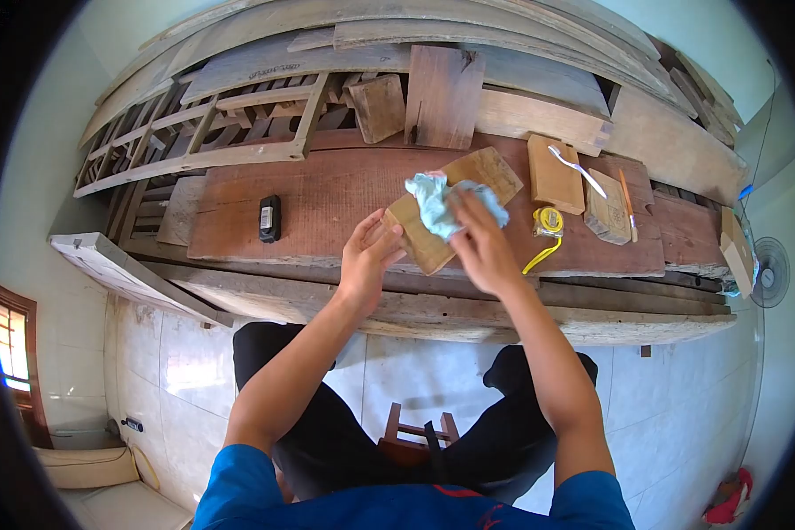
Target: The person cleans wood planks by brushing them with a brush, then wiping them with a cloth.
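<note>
A light-brown wooden board (pixel 420 237) lies slantwise before me, its middle covered by a crumpled pale-blue cloth (pixel 431 205). My left hand (pixel 368 258) grips the board's near left end, thumb at the edge and fingers partly hidden. On top of the board, my right hand (pixel 483 246) is closed over the cloth, fingers pressing it against the wood. To the right of the right hand sits a yellow tape measure (pixel 548 222) with some blade pulled out.
A black device (pixel 269 219) lies left on the reddish plank (pixel 318 199). At right are a wooden block (pixel 553 181) with a white toothbrush (pixel 576 170), another block (pixel 606 216) and a thin brown stick (pixel 628 203). Stacked boards (pixel 539 119) and a slatted frame (pixel 194 159) stand behind.
</note>
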Demonstrator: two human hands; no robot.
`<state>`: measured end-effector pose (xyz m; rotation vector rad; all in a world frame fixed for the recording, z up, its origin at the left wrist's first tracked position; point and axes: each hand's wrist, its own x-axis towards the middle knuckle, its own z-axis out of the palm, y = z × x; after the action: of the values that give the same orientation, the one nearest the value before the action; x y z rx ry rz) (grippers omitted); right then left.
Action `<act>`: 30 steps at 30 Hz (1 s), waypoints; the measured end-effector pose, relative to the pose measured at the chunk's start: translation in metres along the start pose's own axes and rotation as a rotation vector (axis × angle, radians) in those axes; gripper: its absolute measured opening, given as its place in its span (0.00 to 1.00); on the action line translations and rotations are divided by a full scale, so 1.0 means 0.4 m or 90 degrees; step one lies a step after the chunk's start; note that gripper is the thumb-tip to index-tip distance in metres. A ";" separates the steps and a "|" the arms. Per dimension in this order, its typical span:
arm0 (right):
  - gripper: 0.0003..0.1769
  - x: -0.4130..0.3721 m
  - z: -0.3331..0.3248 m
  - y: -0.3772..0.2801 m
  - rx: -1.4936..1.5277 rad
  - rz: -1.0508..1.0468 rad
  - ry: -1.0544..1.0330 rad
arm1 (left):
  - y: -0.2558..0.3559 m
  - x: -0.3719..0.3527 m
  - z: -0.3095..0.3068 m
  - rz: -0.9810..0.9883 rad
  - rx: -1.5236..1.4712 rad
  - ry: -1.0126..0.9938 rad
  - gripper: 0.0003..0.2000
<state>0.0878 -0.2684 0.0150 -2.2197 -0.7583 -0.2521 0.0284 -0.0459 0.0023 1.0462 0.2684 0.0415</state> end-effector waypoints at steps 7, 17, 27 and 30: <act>0.40 -0.036 -0.009 -0.059 0.037 -0.115 -0.209 | -0.015 -0.005 -0.024 -0.037 -0.001 -0.015 0.36; 0.41 -0.038 0.003 -0.022 0.023 -0.046 -0.149 | -0.015 -0.030 0.004 0.081 0.140 -0.022 0.33; 0.46 -0.030 0.009 -0.040 -0.121 -0.067 -0.079 | 0.007 -0.034 0.032 0.076 0.148 -0.010 0.31; 0.44 -0.010 -0.012 -0.008 -0.092 0.091 -0.075 | 0.016 -0.042 0.036 0.074 0.177 -0.008 0.31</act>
<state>0.0830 -0.2720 0.0185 -2.4311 -0.6565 -0.1093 0.0161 -0.0576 0.0179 1.3378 0.2058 0.1048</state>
